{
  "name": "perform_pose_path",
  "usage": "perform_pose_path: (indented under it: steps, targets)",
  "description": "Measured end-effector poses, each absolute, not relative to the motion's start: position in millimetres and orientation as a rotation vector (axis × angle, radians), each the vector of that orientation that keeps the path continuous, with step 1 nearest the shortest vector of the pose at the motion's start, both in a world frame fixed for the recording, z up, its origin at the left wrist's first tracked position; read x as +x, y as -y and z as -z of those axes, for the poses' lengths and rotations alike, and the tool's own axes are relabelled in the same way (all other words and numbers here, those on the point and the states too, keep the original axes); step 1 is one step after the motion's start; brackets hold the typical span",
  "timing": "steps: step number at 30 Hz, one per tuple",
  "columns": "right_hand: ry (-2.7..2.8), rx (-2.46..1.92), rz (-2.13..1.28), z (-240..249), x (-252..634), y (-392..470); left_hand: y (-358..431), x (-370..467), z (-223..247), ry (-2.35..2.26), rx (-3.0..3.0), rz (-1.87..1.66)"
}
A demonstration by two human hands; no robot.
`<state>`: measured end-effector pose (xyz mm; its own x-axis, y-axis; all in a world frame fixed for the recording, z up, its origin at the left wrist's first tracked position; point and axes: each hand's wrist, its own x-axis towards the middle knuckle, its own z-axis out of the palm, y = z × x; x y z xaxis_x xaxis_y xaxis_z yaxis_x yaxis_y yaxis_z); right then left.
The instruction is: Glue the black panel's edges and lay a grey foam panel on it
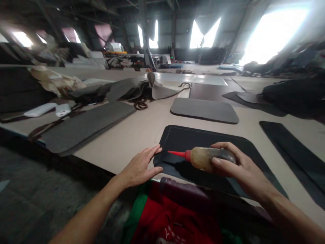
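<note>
A black panel with rounded corners [198, 139] lies flat at the table's near edge. My left hand [142, 166] rests at the panel's left end, fingers apart, with fingertips touching its edge. Above the panel, my right hand [233, 162] is wrapped round a squeeze bottle [203, 158]. The bottle is yellowish and dark, held nearly level, and its red nozzle [177, 153] points left towards my left hand. Thin pale lines run near the panel's border.
A grey rounded panel [204, 110] lies behind the black one. Stacked grey panels [88, 125] are at the left, dark strips [294, 152] at the right. Crumpled grey material [132, 88] and a coiled brown cord [140, 105] lie farther back on the table [119, 142].
</note>
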<state>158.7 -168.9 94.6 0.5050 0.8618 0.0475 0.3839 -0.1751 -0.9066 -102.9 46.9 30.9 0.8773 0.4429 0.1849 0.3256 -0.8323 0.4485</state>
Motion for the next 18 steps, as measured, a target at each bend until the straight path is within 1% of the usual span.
perform_pose_path:
  steps: [5, 11, 18]
  targets:
    - [1.235, -1.876, -0.502, -95.4, 130.9, 148.9, -50.4, -103.5, -21.4, -0.546, 2.637, -0.445]
    - [1.444, -1.789, -0.340, -93.9, 115.4, 127.0, -50.1, -103.6, -22.6, -0.490, 2.606, -0.502]
    - [1.631, -1.759, -0.251, -96.7, 113.5, 117.3, -51.6, -100.3, -22.4, -0.414, 2.630, -0.517]
